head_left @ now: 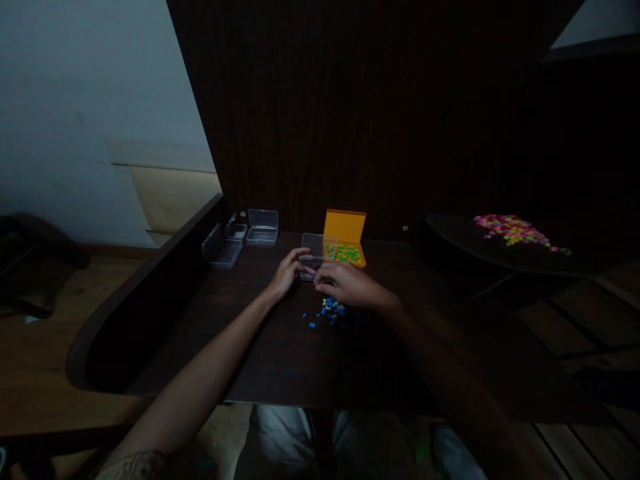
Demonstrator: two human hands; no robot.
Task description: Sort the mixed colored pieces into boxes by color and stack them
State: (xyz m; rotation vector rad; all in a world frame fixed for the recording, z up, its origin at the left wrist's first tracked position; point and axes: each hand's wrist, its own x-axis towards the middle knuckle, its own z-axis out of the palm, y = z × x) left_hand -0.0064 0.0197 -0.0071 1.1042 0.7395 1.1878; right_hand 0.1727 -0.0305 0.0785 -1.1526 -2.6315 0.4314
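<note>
A small clear plastic box (313, 241) stands with its lid raised in front of the orange box. My left hand (287, 273) grips its left side, thumb and fingers around the edge. Over the box's right front corner is my right hand (347, 283), its fingers curled together; whatever they pinch, if anything, is hidden. Just below the right hand lies a loose pile of small blue and pale yellow pieces (331, 310), with a few stray blue ones to its left. Behind, the open orange box (345, 227) holds many green pieces (347, 253).
Several open clear boxes stand at the back left, among them a larger one (225, 253) and another (263, 235). A heap of pink, red and yellow pieces (515, 231) lies on a dark surface at right. A raised dark side panel (150, 293) borders the table's left.
</note>
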